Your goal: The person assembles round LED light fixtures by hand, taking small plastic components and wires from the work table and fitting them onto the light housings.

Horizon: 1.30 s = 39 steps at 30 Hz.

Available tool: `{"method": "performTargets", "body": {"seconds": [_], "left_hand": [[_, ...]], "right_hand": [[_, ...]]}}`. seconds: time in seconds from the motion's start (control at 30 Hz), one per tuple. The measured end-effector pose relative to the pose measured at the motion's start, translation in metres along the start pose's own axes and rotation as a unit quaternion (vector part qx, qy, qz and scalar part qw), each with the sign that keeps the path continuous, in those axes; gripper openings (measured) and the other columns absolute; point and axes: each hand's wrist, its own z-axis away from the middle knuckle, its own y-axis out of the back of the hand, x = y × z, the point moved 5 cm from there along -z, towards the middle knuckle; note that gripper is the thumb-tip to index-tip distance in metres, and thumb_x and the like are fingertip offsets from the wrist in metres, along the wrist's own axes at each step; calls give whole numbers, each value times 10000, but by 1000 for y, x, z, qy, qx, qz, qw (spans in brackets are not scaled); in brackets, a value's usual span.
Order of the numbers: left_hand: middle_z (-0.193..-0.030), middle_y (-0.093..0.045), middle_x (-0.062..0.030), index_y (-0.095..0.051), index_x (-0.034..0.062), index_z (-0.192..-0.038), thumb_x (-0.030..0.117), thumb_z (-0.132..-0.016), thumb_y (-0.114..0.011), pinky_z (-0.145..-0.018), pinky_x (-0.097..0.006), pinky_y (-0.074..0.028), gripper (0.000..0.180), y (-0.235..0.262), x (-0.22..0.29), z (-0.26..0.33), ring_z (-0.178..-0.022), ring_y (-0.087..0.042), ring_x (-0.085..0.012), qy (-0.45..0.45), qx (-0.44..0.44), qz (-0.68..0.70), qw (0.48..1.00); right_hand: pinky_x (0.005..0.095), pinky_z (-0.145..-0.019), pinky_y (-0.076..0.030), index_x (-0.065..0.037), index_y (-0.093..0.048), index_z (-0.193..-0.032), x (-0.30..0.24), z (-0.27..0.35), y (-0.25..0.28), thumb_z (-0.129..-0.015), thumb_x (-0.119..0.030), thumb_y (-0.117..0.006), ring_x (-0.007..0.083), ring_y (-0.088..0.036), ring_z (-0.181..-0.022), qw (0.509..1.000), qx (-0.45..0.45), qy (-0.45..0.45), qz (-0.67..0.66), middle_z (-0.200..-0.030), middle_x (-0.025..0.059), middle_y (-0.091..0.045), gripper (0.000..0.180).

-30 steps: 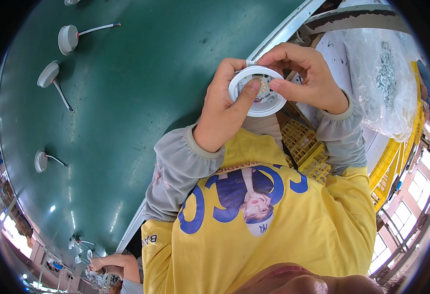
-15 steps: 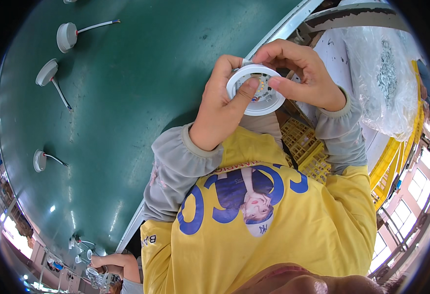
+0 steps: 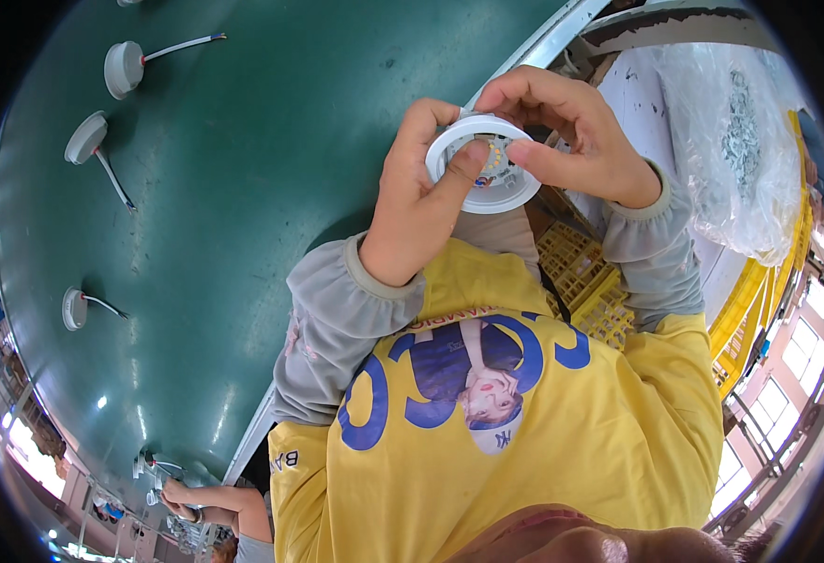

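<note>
Between my two hands is a round white downlight housing (image 3: 500, 199) with a ring-shaped rim. Inside it sits a board with small yellow LED chips (image 3: 497, 158). My left hand (image 3: 421, 188) grips the left side of the housing, its thumb reaching over the rim onto the board. My right hand (image 3: 581, 141) pinches the upper right side, thumb at the inner edge and fingers curled behind. What the right fingertips touch behind the rim is hidden. The light is held near the edge of the green table.
On the green table (image 3: 243, 169) at left lie white lamp bodies with cables (image 3: 126, 70), (image 3: 85, 139) being one lamp body. A clear plastic bag of small metal parts (image 3: 740, 141) rests at right. Yellow crates (image 3: 571, 263) stand below. A co-worker's hand (image 3: 179, 495) is at lower left.
Both hands and the downlight have shifted slightly up and left in view. My right thumb stays at the inner rim. The co-worker's hands have moved slightly.
</note>
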Motion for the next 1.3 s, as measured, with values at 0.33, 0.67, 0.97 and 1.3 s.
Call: {"method": "performTargets", "body": {"seconds": [0.33,0.67,0.97,1.3], "left_hand": [[-899,-562,-34,-449,30,-1011,164,-883,-542,-705,-209,-422,207,2,-3,4,-816,-516,-71,-15,1,-27,1000],[-913,-561,-32,-438,31,-1026,137,-882,-533,-709,-208,-430,202,4,-6,5,-821,-522,-68,0,-6,0,1000],[-900,-565,-27,-440,35,-1022,135,-884,-531,-698,-203,-434,193,7,-9,7,-809,-526,-63,1,13,-1,1000],[-868,-531,-20,-442,23,-991,43,-878,-498,-699,-207,-418,128,7,-11,9,-801,-488,-56,19,21,12,1000]], "right_hand": [[224,-460,-305,0,-542,-859,-2,-4,-5,-767,-211,-592,82,-361,-514,992,-43,-27,113,-577,20,-419,235],[244,-450,-310,5,-522,-805,4,-5,-11,-767,-179,-536,107,-359,-496,990,-9,-11,141,-556,57,-414,189],[297,-479,-386,-3,-510,-801,1,-7,-16,-776,-177,-537,224,-465,-492,983,-9,-15,185,-587,130,-495,178],[317,-466,-388,-10,-506,-788,-1,-8,-16,-775,-209,-553,275,-489,-487,975,5,19,220,-578,147,-506,205]]}}
